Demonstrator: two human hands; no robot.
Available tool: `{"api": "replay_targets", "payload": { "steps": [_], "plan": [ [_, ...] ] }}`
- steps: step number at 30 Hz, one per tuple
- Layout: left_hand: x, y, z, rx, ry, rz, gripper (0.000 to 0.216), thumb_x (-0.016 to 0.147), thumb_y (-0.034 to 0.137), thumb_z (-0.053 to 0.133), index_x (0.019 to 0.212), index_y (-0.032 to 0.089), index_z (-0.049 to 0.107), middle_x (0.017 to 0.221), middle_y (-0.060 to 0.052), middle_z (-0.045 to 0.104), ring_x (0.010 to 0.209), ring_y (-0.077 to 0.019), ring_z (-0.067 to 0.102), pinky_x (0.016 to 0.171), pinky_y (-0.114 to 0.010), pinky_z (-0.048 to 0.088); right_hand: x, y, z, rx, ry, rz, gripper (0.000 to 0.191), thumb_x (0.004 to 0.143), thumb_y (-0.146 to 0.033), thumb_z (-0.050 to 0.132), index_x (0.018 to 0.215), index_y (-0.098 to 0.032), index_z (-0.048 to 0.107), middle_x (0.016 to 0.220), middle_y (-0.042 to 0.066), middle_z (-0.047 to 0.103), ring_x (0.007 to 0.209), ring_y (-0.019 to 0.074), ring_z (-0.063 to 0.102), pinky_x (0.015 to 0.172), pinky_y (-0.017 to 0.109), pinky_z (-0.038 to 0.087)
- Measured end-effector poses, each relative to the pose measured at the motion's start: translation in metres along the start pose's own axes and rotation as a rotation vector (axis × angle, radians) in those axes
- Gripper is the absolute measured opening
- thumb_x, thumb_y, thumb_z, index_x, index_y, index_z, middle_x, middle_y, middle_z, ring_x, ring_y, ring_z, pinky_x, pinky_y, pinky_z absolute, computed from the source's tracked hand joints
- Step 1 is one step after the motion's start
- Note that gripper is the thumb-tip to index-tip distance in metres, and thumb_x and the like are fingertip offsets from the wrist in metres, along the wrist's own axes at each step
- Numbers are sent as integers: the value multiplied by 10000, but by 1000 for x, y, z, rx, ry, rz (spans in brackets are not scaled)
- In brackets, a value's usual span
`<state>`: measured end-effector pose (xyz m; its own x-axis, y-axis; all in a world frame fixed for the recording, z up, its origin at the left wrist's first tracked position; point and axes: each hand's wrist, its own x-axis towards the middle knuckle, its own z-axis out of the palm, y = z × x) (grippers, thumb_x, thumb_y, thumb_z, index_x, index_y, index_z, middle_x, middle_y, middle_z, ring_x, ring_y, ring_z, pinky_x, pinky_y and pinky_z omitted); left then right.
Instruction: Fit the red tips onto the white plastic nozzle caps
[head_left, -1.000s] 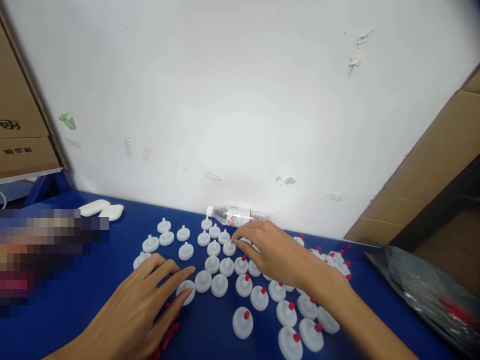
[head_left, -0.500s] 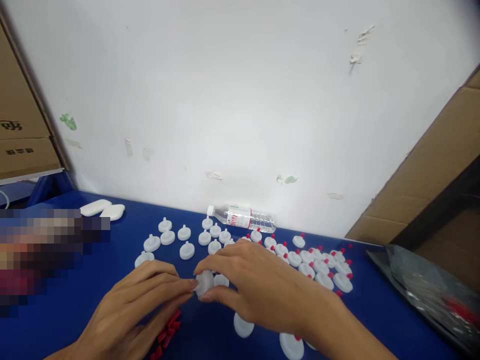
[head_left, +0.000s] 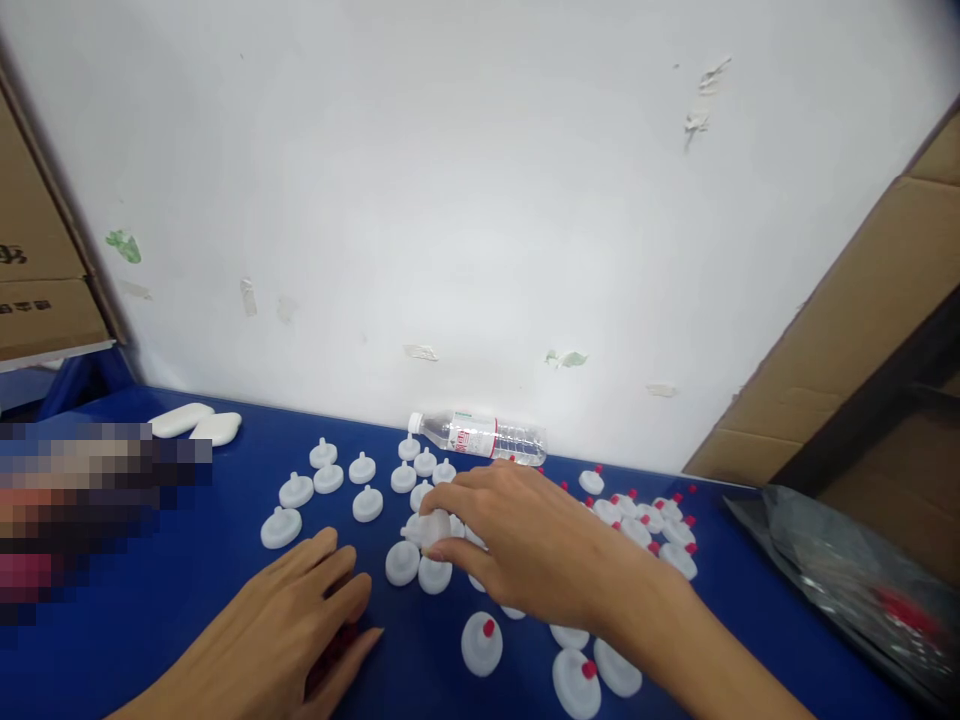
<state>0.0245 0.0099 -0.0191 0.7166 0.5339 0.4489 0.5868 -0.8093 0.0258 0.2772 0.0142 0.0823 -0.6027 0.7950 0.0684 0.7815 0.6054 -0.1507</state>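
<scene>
My right hand (head_left: 480,520) pinches a white nozzle cap (head_left: 435,532) between thumb and fingers, tipped on its side with its bare spout pointing left. Lower left, my left hand (head_left: 307,610) hovers low over the table, fingers bent and thumb apart from them. Small red tips (head_left: 330,650) show under its palm, mostly hidden. White nozzle caps with bare spouts (head_left: 367,503) stand around and beyond the hands. To the right lie several white caps with red tips (head_left: 481,643), some hidden by my right forearm.
A clear plastic bottle (head_left: 499,438) lies against the white wall. Two white oval objects (head_left: 217,430) lie at the back left. A plastic bag (head_left: 847,570) and cardboard (head_left: 832,370) flank the right. A blurred-out patch (head_left: 82,510) covers the left of the blue table.
My left hand has left the cap it was touching and moved down left, over the red tips. My right hand has shifted slightly away from me, with a white nozzle cap in its fingers.
</scene>
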Motion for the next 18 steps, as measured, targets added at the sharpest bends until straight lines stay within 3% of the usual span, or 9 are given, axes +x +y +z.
{"api": "replay_targets", "payload": {
  "steps": [7, 14, 18],
  "plan": [
    [2, 1, 4, -26, 47, 40, 275, 1041, 184, 484, 798, 243, 597, 759, 0, 634, 704, -200, 592, 685, -323, 425, 0, 3, 3, 6, 0, 1, 282, 1066, -356, 621, 1295, -209, 695, 1183, 80, 762, 1099, 297, 713, 889, 428, 522],
    [13, 5, -4, -52, 190, 89, 450, 1155, 436, 375, 818, 246, 606, 726, 42, 665, 624, -123, 632, 604, -243, 462, 0, 1, 8, -35, 46, -42, 320, 1058, -243, 587, 1366, -178, 639, 1269, 74, 731, 1114, 298, 698, 897, 443, 531],
    [15, 4, -9, -119, 216, 89, 420, 1151, 447, 399, 835, 241, 583, 682, 77, 651, 536, -75, 620, 541, -193, 458, 1, 2, 8, -47, 26, -83, 230, 1058, -177, 553, 1226, -174, 710, 1193, 48, 747, 1066, 254, 702, 900, 417, 532]
  ]
}}
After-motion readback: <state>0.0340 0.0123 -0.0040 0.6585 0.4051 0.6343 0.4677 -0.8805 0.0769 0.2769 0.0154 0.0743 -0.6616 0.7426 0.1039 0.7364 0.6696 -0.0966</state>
